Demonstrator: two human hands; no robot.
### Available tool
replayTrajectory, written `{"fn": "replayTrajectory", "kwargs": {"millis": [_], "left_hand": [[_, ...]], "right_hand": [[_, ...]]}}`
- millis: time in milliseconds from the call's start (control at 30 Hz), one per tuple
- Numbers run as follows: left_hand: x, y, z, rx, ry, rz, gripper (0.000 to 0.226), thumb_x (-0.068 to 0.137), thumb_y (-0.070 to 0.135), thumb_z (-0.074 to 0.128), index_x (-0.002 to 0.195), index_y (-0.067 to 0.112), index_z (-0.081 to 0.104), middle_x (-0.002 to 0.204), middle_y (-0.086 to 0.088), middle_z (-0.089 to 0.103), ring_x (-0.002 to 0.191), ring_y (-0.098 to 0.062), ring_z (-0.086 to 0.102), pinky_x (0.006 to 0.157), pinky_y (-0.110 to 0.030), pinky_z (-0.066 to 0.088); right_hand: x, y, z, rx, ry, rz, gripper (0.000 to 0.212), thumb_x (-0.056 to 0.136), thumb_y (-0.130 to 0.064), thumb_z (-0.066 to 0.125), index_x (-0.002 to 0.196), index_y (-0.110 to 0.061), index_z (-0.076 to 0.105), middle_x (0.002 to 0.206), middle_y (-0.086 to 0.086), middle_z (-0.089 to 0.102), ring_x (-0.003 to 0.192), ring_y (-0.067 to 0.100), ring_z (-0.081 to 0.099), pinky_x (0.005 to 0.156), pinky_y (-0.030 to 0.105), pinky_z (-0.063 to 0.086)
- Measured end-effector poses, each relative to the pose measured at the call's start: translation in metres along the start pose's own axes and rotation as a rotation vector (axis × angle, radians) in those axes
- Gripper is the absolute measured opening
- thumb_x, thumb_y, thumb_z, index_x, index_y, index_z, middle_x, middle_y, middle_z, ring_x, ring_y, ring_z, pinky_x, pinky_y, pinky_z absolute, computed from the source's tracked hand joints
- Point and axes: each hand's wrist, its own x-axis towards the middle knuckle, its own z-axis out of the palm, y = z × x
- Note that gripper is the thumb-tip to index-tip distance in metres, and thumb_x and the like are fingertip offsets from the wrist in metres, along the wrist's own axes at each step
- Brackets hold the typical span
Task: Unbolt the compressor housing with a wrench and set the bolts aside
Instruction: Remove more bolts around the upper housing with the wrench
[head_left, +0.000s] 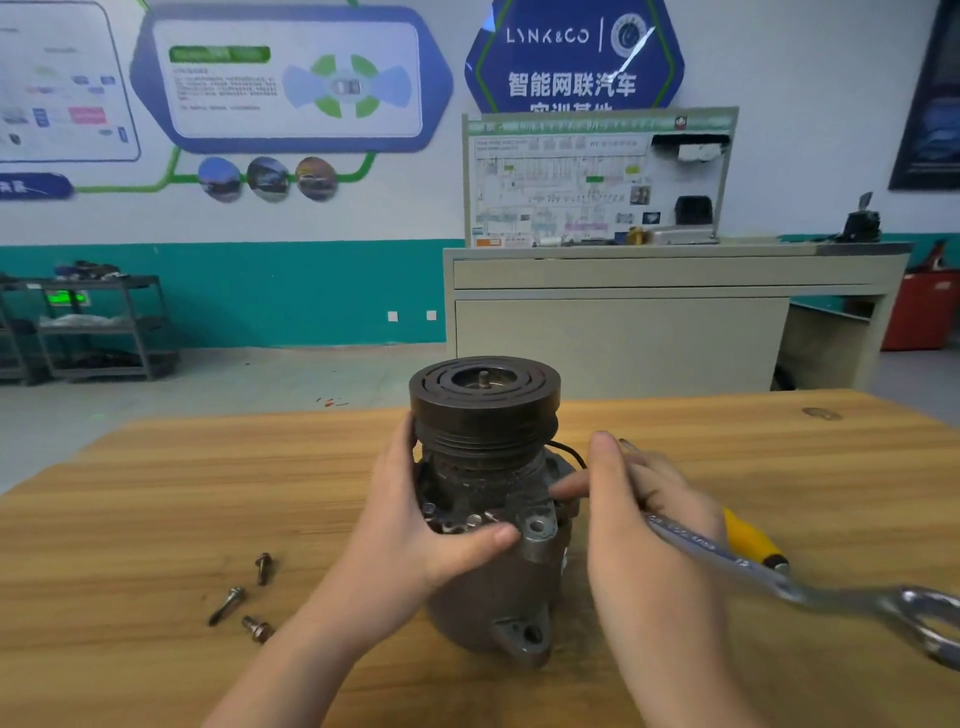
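Left hand wrapped around the compressor, thumb laid across its front. Right hand just beside it, fingers curled on the wrench, forearms reaching in from below.

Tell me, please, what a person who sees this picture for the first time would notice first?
The eye goes first to the dark compressor standing upright in the middle of the wooden table, its grooved pulley on top. The left hand holds its body, while the right hand holds a shiny wrench that points to the right. Three loose bolts lie on the table to the left of the compressor.
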Motion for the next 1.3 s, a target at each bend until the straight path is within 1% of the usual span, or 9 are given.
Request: {"fn": "replayTrajectory", "kwargs": {"millis": [133,267,400,533,633,800,900,1133,1300], "left_hand": [[-0.008,-0.005,0.003,-0.008,0.038,-0.024,0.126,0.049,0.075,0.079,0.151,0.033,0.018,0.149,0.012,0.038,0.138,-0.004,0.036,0.116,-0.04,0.034],[-0.011,-0.008,0.007,-0.041,0.082,-0.053,0.125,0.05,0.072,0.077,0.152,0.035,0.014,0.148,0.02,0.036,0.132,0.013,0.036,0.105,-0.007,0.032],[-0.012,-0.01,0.011,-0.069,0.106,-0.065,0.124,0.055,0.062,0.077,0.153,0.03,0.01,0.149,0.019,0.033,0.13,0.018,0.031,0.1,0.001,0.028],[-0.012,-0.011,0.013,-0.098,0.107,-0.063,0.122,0.052,0.066,0.075,0.15,0.038,0.007,0.146,0.026,0.029,0.127,0.024,0.027,0.094,0.007,0.026],[-0.011,-0.013,0.011,-0.111,0.096,-0.057,0.128,0.048,0.072,0.077,0.15,0.039,0.007,0.148,0.023,0.03,0.131,0.017,0.029,0.097,0.004,0.028],[-0.009,-0.016,0.008,-0.157,0.071,-0.043,0.131,0.042,0.077,0.079,0.148,0.045,0.009,0.143,0.031,0.033,0.127,0.02,0.034,0.095,0.003,0.032],[-0.007,-0.018,0.007,-0.187,0.074,-0.057,0.129,0.038,0.079,0.08,0.143,0.051,0.012,0.14,0.034,0.035,0.125,0.022,0.037,0.094,0.002,0.035],[-0.006,-0.016,0.004,-0.17,0.075,-0.056,0.115,0.037,0.079,0.08,0.129,0.065,0.014,0.132,0.041,0.037,0.121,0.024,0.039,0.088,0.004,0.036],[-0.006,-0.015,0.006,-0.161,0.081,-0.038,0.114,0.039,0.08,0.078,0.132,0.06,0.016,0.132,0.039,0.04,0.121,0.022,0.041,0.09,0.003,0.035]], "right_hand": [[-0.013,0.003,0.013,0.026,0.204,0.062,0.05,0.095,-0.04,0.045,0.051,-0.024,0.063,0.06,-0.005,0.061,0.058,0.004,0.059,0.052,0.013,0.04],[-0.014,0.01,0.011,0.171,0.256,0.073,0.025,0.1,-0.026,0.045,0.082,-0.022,0.063,0.066,-0.016,0.069,0.061,-0.001,0.063,0.05,0.004,0.039],[0.034,0.026,-0.009,0.373,-0.026,0.442,0.021,0.095,-0.007,0.045,0.106,-0.023,0.054,0.061,0.011,0.069,0.03,0.01,0.037,0.032,0.018,0.028],[0.071,0.034,-0.01,0.64,-0.456,0.934,0.014,0.079,-0.009,0.063,0.092,-0.006,0.057,0.055,0.002,0.063,0.027,0.002,0.034,0.028,0.013,0.026],[0.081,0.033,-0.005,0.81,-0.469,0.952,0.021,0.068,-0.015,0.067,0.085,-0.006,0.058,0.054,0.0,0.061,0.03,0.0,0.041,0.03,0.008,0.03],[0.08,0.019,-0.03,0.935,-0.269,0.549,0.019,0.093,-0.024,0.052,0.083,-0.008,0.052,0.076,0.017,0.071,0.057,0.018,0.068,0.051,0.021,0.055],[0.056,0.015,-0.038,0.653,-0.259,0.118,0.011,0.1,-0.018,0.039,0.09,-0.012,0.04,0.077,0.021,0.071,0.057,0.027,0.068,0.054,0.026,0.057],[0.013,0.026,-0.027,0.35,-0.296,-0.419,0.006,0.094,-0.041,0.055,0.09,-0.041,0.051,0.092,0.005,0.071,0.068,0.021,0.071,0.059,0.029,0.057],[0.003,0.039,-0.028,-0.07,-0.251,-0.91,0.017,0.091,-0.029,0.063,0.096,-0.014,0.068,0.1,-0.004,0.072,0.09,0.007,0.069,0.077,0.023,0.056]]}}
